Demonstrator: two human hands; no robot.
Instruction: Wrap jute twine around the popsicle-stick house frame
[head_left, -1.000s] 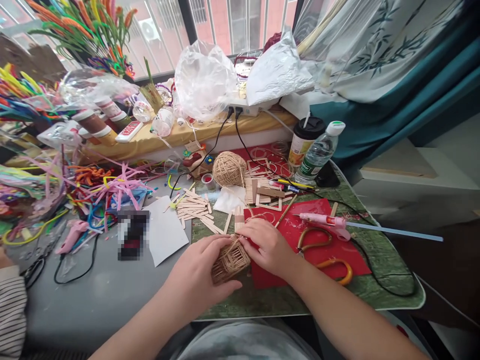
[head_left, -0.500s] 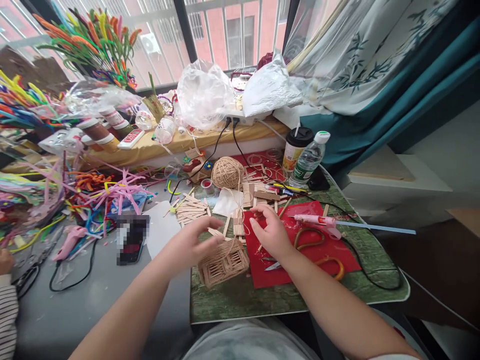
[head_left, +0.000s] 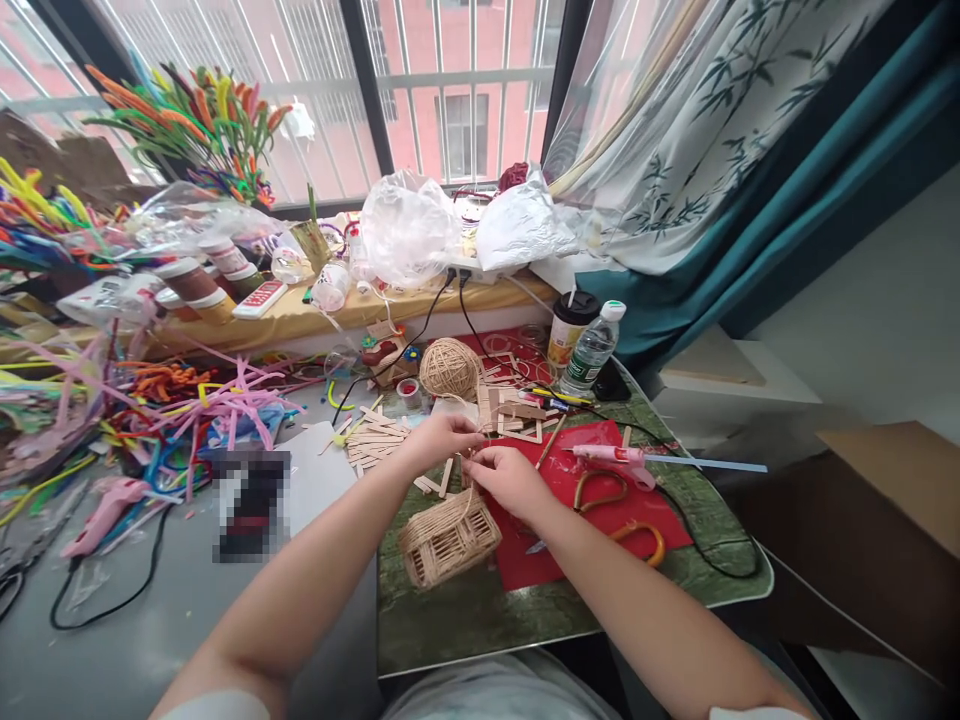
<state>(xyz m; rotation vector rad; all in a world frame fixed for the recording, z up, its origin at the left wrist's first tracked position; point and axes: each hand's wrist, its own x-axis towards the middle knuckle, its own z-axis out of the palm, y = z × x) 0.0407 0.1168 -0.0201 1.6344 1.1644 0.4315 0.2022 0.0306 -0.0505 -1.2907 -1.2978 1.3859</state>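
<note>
My left hand (head_left: 442, 442) and my right hand (head_left: 511, 482) meet above the front of the green table mat. Both have their fingers pinched together on jute twine (head_left: 471, 500), though the fingers partly hide it. That twine runs down to a small twine-wrapped box (head_left: 450, 540) with slatted openings, lying just below my hands. Behind them sits a ball of twine (head_left: 450, 368). Wooden craft sticks (head_left: 375, 437) are scattered to the left. Under my right forearm lie scissors (head_left: 637, 540) with orange-brown handles on a red sheet (head_left: 525, 565).
A pink glue gun (head_left: 611, 455) with a long pale stick lies right of my hands, its cord looping along the mat edge. A water bottle (head_left: 592, 350) and lidded cup (head_left: 570, 325) stand behind. Another pink glue gun (head_left: 105, 515) and pipe cleaners (head_left: 240, 395) are at left.
My hands, apart and spread half a second ago, have come together and pinched above the twine-wrapped box. The view has shifted slightly.
</note>
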